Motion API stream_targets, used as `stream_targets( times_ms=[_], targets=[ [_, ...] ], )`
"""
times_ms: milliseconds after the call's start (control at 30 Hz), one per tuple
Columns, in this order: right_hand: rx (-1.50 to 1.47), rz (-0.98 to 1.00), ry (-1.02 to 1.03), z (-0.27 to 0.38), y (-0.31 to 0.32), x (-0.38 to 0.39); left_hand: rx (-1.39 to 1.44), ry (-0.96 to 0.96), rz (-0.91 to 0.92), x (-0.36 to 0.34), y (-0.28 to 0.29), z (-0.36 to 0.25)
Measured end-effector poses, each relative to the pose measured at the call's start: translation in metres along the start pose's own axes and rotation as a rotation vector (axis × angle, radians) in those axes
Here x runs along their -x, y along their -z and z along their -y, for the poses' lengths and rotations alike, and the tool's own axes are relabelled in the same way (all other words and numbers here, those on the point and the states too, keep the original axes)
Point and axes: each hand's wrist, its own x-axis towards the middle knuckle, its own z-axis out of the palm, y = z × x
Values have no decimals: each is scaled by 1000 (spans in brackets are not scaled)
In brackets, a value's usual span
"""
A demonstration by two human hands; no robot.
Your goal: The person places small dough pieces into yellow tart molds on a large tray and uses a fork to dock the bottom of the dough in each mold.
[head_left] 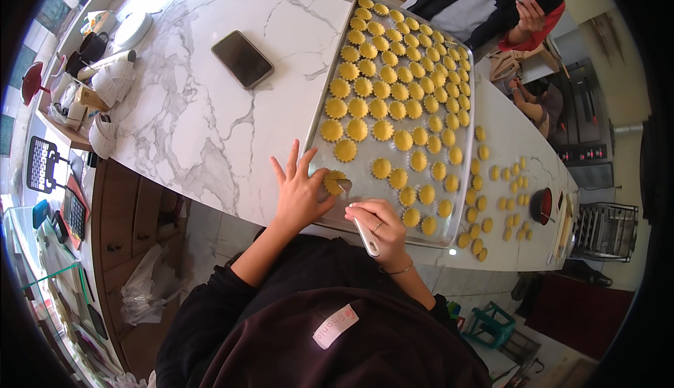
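One baking tray [319, 118] carrying dozens of yellow cookies; left hand [300, 195], fingers spread, touches a cookie [334, 181] at its near edge; right hand [379, 228] clamped on a metal tool [359, 223].

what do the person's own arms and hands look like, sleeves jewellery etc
Both forearms are bare, with dark, near-black sleeves pushed up toward the elbows. The left hand shows no jewellery that I can make out. The right hand has a ring on one finger, and a thin bracelet circles its wrist. No gloves on either hand.
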Motion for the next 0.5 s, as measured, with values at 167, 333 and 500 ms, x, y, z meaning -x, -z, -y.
stream_targets(
  times_ms=[167, 333, 500],
  targets=[
    [-4, 6, 18, 0, 3, -1, 3, 2, -5, -1, 0, -1],
    [-6, 39, 24, -2, 0, 1, 3, 2, 4, -1, 0, 0],
    [-10, 78, -9, -2, -3, 3, -1, 11, 10, 0, -1, 0]
  ],
)
